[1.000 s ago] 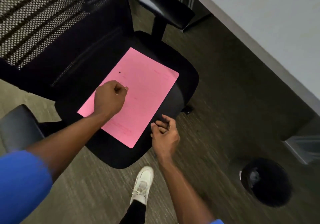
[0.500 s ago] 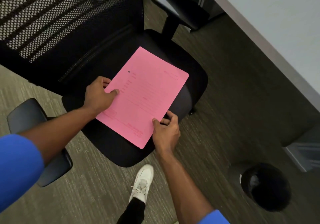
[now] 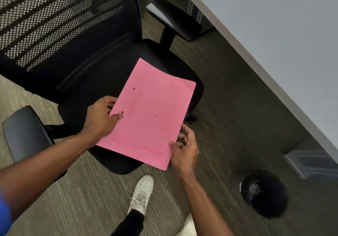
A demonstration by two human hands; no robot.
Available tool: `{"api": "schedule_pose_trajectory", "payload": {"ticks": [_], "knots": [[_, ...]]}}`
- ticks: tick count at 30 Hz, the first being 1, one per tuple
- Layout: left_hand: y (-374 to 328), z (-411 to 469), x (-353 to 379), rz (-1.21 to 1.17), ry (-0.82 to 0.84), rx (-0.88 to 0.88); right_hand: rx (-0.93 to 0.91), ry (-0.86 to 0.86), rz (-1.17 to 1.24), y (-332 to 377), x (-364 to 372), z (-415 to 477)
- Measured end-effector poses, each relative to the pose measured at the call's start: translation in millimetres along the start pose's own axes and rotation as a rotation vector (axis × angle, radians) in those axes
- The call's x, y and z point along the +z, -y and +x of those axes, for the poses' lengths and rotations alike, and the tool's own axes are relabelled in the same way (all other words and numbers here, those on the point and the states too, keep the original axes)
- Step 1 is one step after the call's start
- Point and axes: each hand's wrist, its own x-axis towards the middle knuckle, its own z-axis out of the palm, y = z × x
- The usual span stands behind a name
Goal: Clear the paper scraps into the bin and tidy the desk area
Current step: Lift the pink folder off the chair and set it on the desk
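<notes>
A pink printed sheet of paper (image 3: 151,115) with two punch holes is held just above the seat of a black office chair (image 3: 102,82), its far edge slightly curled. My left hand (image 3: 99,118) pinches the sheet's left edge, thumb on top. My right hand (image 3: 184,150) grips the near right corner, fingers curled under it. A round black bin (image 3: 265,193) stands on the carpet at the lower right, with something pale inside.
The grey desk top (image 3: 274,34) runs diagonally along the upper right, with a metal leg (image 3: 300,160) near the bin. The chair's armrests (image 3: 25,133) stick out on the left and at the upper middle. My white shoe (image 3: 141,193) stands on the carpet below the seat.
The sheet lay flat on the seat under my left fist. Both hands have since taken its edges and lifted it toward me; my right hand was empty before.
</notes>
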Motion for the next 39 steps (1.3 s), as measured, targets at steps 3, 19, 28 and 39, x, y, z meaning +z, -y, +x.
{"api": "schedule_pose_trajectory", "payload": {"ticks": [3, 19, 28, 39], "knots": [[-10.8, -25.3, 3.7, -0.021, 0.014, 0.018, -0.043, -0.007, 0.027, 4.4, -32.3, -14.2], [-108.7, -147.9, -6.7, -0.165, 0.034, 0.043, -0.11, -0.052, -0.04, 53.2, -174.6, -95.0], [-178.7, -213.3, -27.9, -0.211, 0.04, 0.091, -0.17, -0.038, -0.095, 101.5, -262.0, -134.7], [-270.9, -276.4, -38.9, -0.245, 0.062, 0.217, -0.206, -0.033, -0.024, 147.3, -371.4, -170.7]]}}
